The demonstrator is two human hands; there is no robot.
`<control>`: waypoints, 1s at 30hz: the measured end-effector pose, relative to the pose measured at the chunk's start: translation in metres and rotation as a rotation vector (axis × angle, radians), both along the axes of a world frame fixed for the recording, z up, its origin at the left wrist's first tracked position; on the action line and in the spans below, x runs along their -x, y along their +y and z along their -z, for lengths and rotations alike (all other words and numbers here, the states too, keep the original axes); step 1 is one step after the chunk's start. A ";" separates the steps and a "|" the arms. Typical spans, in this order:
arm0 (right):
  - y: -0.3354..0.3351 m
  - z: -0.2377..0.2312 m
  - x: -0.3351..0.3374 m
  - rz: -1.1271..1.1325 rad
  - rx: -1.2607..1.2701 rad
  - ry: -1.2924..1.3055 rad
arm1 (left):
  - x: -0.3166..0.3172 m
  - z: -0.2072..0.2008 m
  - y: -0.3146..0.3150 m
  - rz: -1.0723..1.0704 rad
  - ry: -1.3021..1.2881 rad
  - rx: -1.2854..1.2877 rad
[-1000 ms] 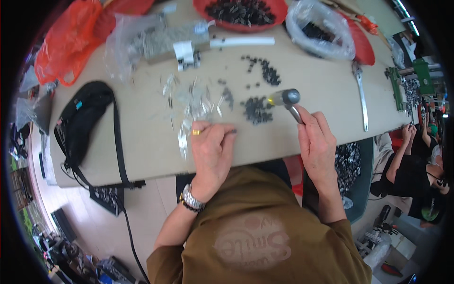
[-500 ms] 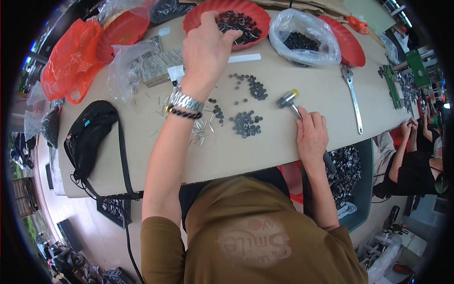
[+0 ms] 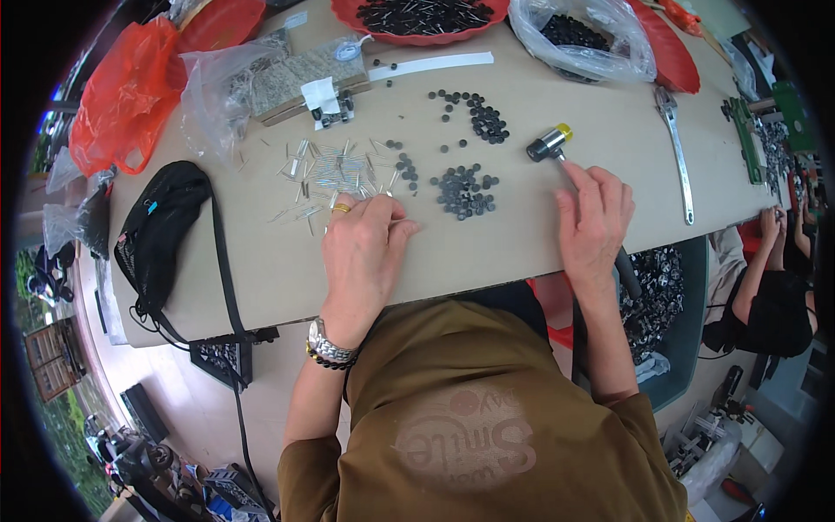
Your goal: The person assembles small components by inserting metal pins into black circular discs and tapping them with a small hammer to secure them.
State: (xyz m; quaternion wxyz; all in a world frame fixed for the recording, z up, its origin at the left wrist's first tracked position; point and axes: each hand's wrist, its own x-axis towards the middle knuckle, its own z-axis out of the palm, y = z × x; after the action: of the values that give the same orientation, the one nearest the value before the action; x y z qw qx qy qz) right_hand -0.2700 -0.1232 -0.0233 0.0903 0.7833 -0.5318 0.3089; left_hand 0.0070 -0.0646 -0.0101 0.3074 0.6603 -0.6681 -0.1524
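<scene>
My left hand (image 3: 367, 252) is lowered at the near edge of a loose pile of thin silver metal pins (image 3: 335, 170). Its fingers are curled together, and whatever they pinch is too small to make out. Just right of it lie small round black caps (image 3: 465, 191), with a second group of black caps (image 3: 489, 122) farther back. My right hand (image 3: 595, 213) is closed round the handle of a mallet (image 3: 548, 145), which lies on the table. The mallet's head has a yellow face and points away from me; its dark grip end shows below my wrist.
At the back, a red dish (image 3: 348, 12) holds black-headed pins, beside a clear bag (image 3: 644, 56) of black parts. An adjustable wrench (image 3: 678, 161) lies right. Left are a black pouch (image 3: 161, 244), an orange-red bag (image 3: 122, 104) and wrapped pin bundles (image 3: 304, 74). A bin (image 3: 687, 331) stands below the edge.
My left hand has come back from the red dish to the near side of the silver pins. The right hand stays on the mallet. The whole view has shifted slightly.
</scene>
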 end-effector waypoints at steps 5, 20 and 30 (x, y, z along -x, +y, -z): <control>0.011 -0.012 -0.036 -0.278 -0.077 -0.181 | 0.007 0.009 0.002 -0.027 -0.162 0.082; 0.008 -0.001 -0.054 -0.264 -0.341 -0.202 | 0.012 -0.004 0.035 -0.124 1.215 -0.156; 0.034 -0.016 -0.062 -0.360 -0.663 -0.626 | 0.023 0.007 0.037 -0.091 1.282 -0.174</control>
State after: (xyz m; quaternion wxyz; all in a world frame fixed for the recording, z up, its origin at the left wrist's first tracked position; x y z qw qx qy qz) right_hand -0.2079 -0.0892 -0.0070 -0.3828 0.7190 -0.4593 0.3544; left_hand -0.0160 -0.0276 -0.0174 0.5967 0.4885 -0.3088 -0.5567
